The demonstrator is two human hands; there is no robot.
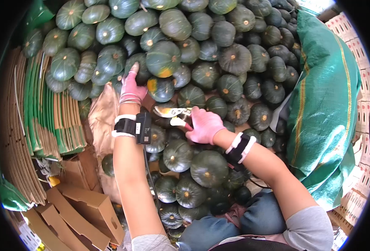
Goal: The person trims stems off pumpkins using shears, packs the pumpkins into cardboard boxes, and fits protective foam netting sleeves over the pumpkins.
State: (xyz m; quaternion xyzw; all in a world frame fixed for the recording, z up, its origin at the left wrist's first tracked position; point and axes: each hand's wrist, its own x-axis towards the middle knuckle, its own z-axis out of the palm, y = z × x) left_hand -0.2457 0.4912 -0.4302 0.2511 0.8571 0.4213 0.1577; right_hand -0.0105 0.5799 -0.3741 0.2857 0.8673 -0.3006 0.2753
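My left hand [133, 86], in a pink glove, reaches into the pile and curls against the side of a dark green kabocha squash [143, 72]. One finger points up along it, while the other fingertips are partly hidden. Lower and to the right, my right hand [207, 125], also gloved in pink, closes round what looks like a pair of shears [170, 112], with pale, spread blades and a bit of red by the fingers. The blades point left, over squashes in the pile. Just above them lies a squash with an orange patch [160, 89].
Kabocha squashes [174, 25] are heaped ahead and down to my knees. Folded green-and-brown cartons [46, 104] stand at left, with open brown boxes [82, 205] below. A green woven sheet [323, 113] drapes along the right, beside stacked white cartons [365, 83].
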